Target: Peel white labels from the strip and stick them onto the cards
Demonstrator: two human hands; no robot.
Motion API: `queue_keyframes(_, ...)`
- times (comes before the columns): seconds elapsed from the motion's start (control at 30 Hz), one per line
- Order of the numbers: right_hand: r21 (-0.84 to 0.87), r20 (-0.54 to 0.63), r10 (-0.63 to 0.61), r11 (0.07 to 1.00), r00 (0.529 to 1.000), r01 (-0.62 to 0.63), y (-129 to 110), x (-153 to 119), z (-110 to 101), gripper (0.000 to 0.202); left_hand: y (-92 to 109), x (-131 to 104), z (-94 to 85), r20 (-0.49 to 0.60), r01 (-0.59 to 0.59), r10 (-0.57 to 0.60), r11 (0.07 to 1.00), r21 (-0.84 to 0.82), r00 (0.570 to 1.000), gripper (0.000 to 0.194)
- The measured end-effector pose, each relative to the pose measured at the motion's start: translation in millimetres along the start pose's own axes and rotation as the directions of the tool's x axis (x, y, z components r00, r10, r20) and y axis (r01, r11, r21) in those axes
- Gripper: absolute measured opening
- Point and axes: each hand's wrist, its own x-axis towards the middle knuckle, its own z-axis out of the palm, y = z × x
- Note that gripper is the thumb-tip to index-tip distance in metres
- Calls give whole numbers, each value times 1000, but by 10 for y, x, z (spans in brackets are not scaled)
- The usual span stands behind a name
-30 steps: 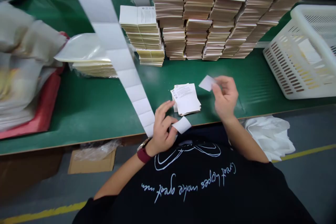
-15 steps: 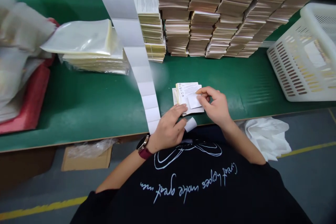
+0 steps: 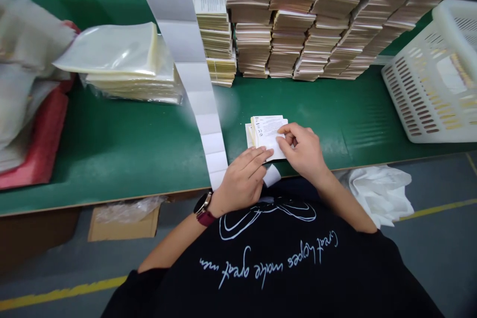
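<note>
A small stack of printed white cards lies near the front edge of the green table. On the lower part of the top card rests a blank white label, flatter against it than before. My right hand pinches the label's right edge between thumb and forefinger. Stretched flat, the fingers of my left hand touch the label's left side and the stack. Under that hand a curled piece of white paper strip sticks out. A long white label strip runs down the table just left of my left hand.
Tall stacks of cards stand at the back, beside a smaller card stack. Clear plastic bags lie in a pile at left, near a red bin. A white plastic basket is at the right.
The label, tilted and raised at the right hand before, now lies flatter on the top card. My left fingers have slid slightly right onto it.
</note>
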Motion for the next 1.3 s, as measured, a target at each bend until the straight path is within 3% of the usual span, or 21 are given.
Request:
queue_keyframes(0.07,-29,-85,58,998,995,-60,44,27,-20,33,-1,-6,0,9,7,-7,1000,-8,1000,22)
queue_keyframes(0.13,4,-117,148,989,982,-148,110,48,-48,38,-5,-17,13,8,33,-33,999,-38,999,22)
queue_keyframes(0.23,120,53,265,956,963,-269,189,41,-65,26,-10,-28,55,-14,60,-62,995,-75,998,18)
queue_keyframes(0.3,226,152,286,922,946,-315,203,18,-45,31,-6,-23,86,-46,62,-66,995,-74,997,15)
queue_keyframes(0.4,423,215,271,840,938,-340,181,-9,-1,37,13,3,108,-90,67,-71,997,-39,993,15)
queue_keyframes(0.47,469,233,257,815,938,-340,155,-24,8,34,31,23,101,-108,65,-67,998,-26,992,15)
queue_keyframes(0.63,154,-1,196,969,981,-194,93,-73,-9,21,63,37,67,-119,58,-61,998,-31,991,16)
queue_keyframes(0.7,261,-1,228,940,974,-219,94,-81,6,14,65,29,63,-123,66,-66,998,-5,990,21)
queue_keyframes(0.77,495,90,273,822,958,-281,123,-75,24,15,61,24,67,-127,68,-65,997,22,990,24)
queue_keyframes(0.83,623,136,282,721,950,-304,187,-61,23,19,55,26,74,-123,57,-52,998,34,991,24)
queue_keyframes(0.93,607,14,311,752,950,-255,349,-53,-45,19,46,45,78,-127,42,-39,999,22,991,23)
queue_keyframes(1.03,402,-108,339,875,935,-271,525,-102,-175,19,45,78,54,-149,57,-55,998,14,987,23)
queue_keyframes(1.1,125,-193,311,949,931,-291,563,-184,-265,21,52,106,22,-171,57,-51,998,29,984,21)
queue_keyframes(1.17,-40,-270,201,975,942,-220,489,-302,-334,32,66,139,-14,-187,46,-37,998,43,982,18)
queue_keyframes(1.23,78,-220,81,995,972,-65,318,-429,-376,39,84,177,-46,-170,35,-28,999,39,985,16)
queue_keyframes(1.3,313,-49,-46,948,998,59,110,-526,-391,35,103,217,-69,-126,29,-26,999,25,992,15)
